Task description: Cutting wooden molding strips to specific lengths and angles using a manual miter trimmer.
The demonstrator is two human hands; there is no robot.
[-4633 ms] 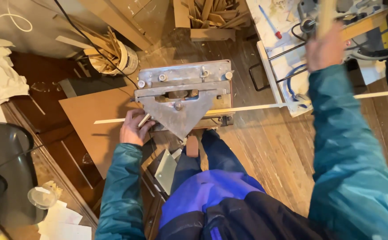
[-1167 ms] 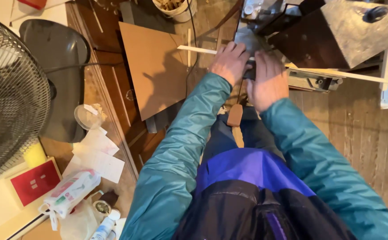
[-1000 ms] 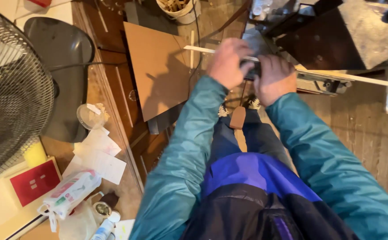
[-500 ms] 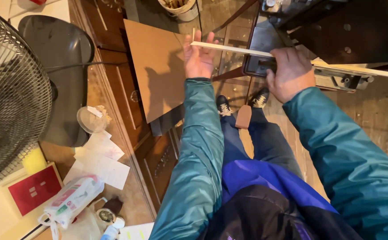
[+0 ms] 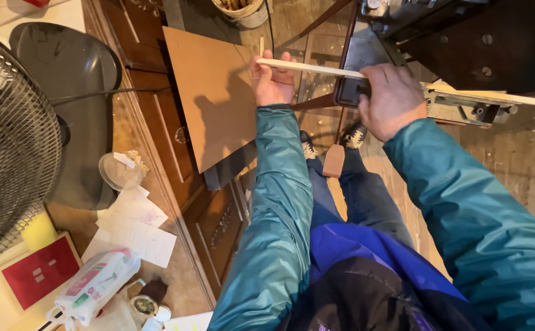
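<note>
Closest to the camera, teal sleeves run forward over blue trousers. On the left, a wooden desk [image 5: 157,153] carries papers [image 5: 134,228], a red booklet [image 5: 39,271] and a wire fan [image 5: 7,153]. Further out, the left hand [image 5: 271,79] grips one end of a thin pale wooden strip [image 5: 309,67]. The strip's long axis runs left to right, passing into a metal cutting machine [image 5: 463,55]. The right hand [image 5: 391,98] is clenched on the machine's dark handle [image 5: 350,92], right beside the strip. A brown board [image 5: 215,92] leans behind.
</note>
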